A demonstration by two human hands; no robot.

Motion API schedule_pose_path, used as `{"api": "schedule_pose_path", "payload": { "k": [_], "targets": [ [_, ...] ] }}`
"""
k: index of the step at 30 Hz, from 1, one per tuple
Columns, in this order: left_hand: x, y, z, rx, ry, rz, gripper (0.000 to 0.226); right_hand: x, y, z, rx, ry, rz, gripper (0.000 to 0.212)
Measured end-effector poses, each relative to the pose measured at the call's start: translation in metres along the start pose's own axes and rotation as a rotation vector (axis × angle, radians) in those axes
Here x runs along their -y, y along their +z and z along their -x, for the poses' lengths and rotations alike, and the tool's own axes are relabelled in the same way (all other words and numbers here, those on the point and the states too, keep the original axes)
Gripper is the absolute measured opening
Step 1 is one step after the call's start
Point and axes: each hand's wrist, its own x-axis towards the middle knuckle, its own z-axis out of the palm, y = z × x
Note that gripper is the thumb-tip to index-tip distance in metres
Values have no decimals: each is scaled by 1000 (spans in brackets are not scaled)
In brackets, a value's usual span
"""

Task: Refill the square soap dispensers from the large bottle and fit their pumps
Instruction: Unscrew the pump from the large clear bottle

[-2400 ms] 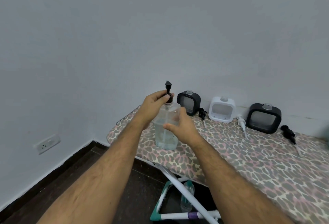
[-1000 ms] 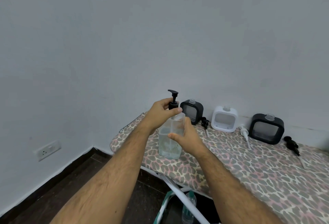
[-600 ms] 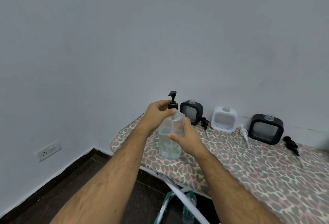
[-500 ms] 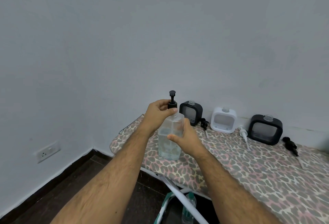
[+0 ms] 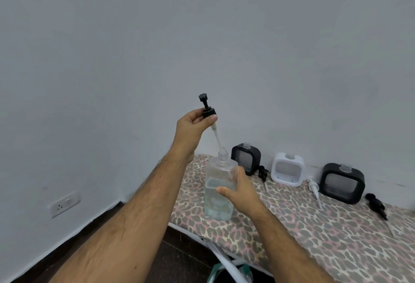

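Over the leopard-print board, left hand pinches the pump above the bottle, gripped by right hand.

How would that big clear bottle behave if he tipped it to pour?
The bottle looks over half full of liquid, so probably heavy and sloshy. Its smooth clear sides might feel slippery, more so if soapy. With the pump lifted out, its neck is open, so tipping would likely spill.
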Motion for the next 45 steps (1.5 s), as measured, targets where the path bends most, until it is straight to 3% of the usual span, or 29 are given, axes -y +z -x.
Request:
{"api": "schedule_pose_path", "payload": {
  "k": [8,35,45],
  "targets": [
    [-26,4,-3,13,169,-50,24,-1,1,-1,3,6,-23,64],
    [-44,-13,-5,-110,176,-1,23,-1,0,1,13,3,-28,64],
    [-38,-44,-18,-426,124,215,29,-1,0,2,13,-12,-9,64]
  ]
}}
